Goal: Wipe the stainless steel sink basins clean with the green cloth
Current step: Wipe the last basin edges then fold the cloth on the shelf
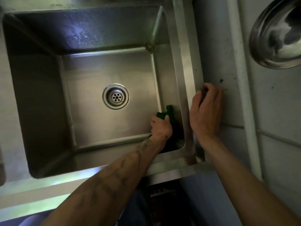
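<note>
A stainless steel sink basin (40,98) fills the view, with a round drain (115,96) in its floor. My left hand (160,128) reaches down into the basin's near right corner. It grips a green cloth (169,113) and holds it against the right wall just above the floor. Part of the cloth is hidden in shadow under the hand. My right hand (206,111) rests on the sink's right rim (184,51); thumb and curled fingers close round the rim's raised outer edge.
A steel bowl (276,35) hangs at the top right. A white pipe (242,79) runs along the grey wall to the right of the sink. The edge of a second basin (2,170) shows at the far left. Dark specks dot the wall above my right hand.
</note>
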Demonstrator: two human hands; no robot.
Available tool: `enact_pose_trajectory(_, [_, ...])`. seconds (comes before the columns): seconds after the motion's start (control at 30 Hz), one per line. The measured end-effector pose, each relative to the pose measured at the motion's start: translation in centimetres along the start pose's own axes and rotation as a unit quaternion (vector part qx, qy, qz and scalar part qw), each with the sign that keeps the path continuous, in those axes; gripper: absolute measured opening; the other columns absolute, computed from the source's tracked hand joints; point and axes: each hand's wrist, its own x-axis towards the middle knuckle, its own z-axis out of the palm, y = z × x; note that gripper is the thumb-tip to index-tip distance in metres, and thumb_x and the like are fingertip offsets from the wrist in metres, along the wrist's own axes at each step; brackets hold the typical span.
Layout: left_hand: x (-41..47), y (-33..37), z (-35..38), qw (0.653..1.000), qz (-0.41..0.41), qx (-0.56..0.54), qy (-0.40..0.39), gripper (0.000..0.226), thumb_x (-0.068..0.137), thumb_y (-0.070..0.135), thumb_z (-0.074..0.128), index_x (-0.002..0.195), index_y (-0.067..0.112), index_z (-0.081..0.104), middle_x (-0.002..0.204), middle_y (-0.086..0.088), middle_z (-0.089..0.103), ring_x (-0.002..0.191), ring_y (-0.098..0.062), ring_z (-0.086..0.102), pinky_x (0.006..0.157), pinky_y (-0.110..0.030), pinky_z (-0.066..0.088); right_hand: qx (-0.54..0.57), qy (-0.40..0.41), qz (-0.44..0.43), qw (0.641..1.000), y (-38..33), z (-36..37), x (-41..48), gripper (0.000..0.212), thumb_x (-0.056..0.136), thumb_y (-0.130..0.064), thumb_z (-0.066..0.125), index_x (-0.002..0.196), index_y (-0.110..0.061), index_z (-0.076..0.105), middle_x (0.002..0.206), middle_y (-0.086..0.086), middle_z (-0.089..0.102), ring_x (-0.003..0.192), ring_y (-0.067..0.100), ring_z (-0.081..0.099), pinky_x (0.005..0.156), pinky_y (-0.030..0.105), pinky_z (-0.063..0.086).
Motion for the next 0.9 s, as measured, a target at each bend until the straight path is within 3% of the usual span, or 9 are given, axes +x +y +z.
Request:
enact_pose_trajectory(0.1, [-0.3, 0.8, 0.9, 0.998, -0.030, -0.025, 0.040, 0.052, 0.113, 0.038, 0.043, 0.146, -0.002, 0.035, 0.155, -0.024, 0.043, 0.139, -0.043, 0.048, 0.118, -0.050, 0.038, -0.010, 0.010, -0.009, 1.000, -0.1, 0.0, -0.1, 0.037, 0.106, -0.027, 0.043, 0.135, -0.005, 0.054, 0.123, 0.015, 0.059, 0.108, 0.026, 0.057, 0.087, 0.035, 0.047])
enact_pose_trajectory(0.23, [-4.1, -0.1, 0.9, 0.995, 0.054, -0.073, 0.049, 0.035, 0.113, 0.031, 0.047, 0.133, 0.004, 0.039, 0.140, -0.018, 0.047, 0.128, -0.036, 0.052, 0.113, -0.050, 0.043, -0.007, 0.010, -0.009, 1.000, -0.1, 0.1, -0.1, 0.038, 0.107, -0.030, 0.041, 0.135, -0.006, 0.053, 0.123, 0.014, 0.059, 0.107, 0.027, 0.058, 0.087, 0.042, 0.052])
enact_pose_trajectory(0.33, [-3.6, 0.3, 1.4, 0.993, 0.058, -0.077, 0.069, 0.036, 0.113, 0.032, 0.046, 0.133, 0.004, 0.038, 0.141, -0.018, 0.046, 0.129, -0.038, 0.051, 0.115, -0.052, 0.040, -0.008, 0.003, -0.010, 1.000, 0.2, 0.3, 0.0, 0.039, 0.107, -0.031, 0.041, 0.136, -0.007, 0.052, 0.124, 0.013, 0.059, 0.107, 0.024, 0.058, 0.087, 0.034, 0.049])
enact_pose_trajectory(0.5, [-0.2, 1.4, 2.2, 0.991, -0.063, -0.085, 0.077, 0.054, 0.112, 0.040, 0.045, 0.147, 0.000, 0.034, 0.156, -0.021, 0.041, 0.140, -0.044, 0.046, 0.120, -0.052, 0.036, -0.009, 0.002, -0.009, 1.000, 0.1, 0.1, 0.0, 0.039, 0.107, -0.029, 0.041, 0.135, -0.005, 0.053, 0.123, 0.014, 0.059, 0.107, 0.022, 0.056, 0.087, 0.025, 0.041])
enact_pose_trajectory(0.7, [-3.0, 0.4, 2.6, 0.988, 0.017, -0.122, 0.089, 0.043, 0.113, 0.037, 0.044, 0.138, 0.004, 0.036, 0.147, -0.018, 0.044, 0.133, -0.040, 0.048, 0.117, -0.053, 0.038, -0.006, 0.001, -0.017, 1.000, 0.2, 0.2, 0.1, 0.039, 0.107, -0.030, 0.042, 0.135, -0.005, 0.053, 0.123, 0.013, 0.059, 0.107, 0.021, 0.057, 0.086, 0.026, 0.043])
enact_pose_trajectory(0.9, [0.3, 1.4, 2.8, 0.987, -0.064, -0.113, 0.096, 0.055, 0.113, 0.041, 0.043, 0.148, 0.000, 0.034, 0.157, -0.020, 0.040, 0.140, -0.042, 0.046, 0.121, -0.051, 0.035, -0.016, 0.009, -0.015, 1.000, 0.1, 0.2, 0.0, 0.038, 0.106, -0.027, 0.045, 0.134, -0.004, 0.054, 0.123, 0.014, 0.060, 0.108, 0.024, 0.058, 0.088, 0.024, 0.039])
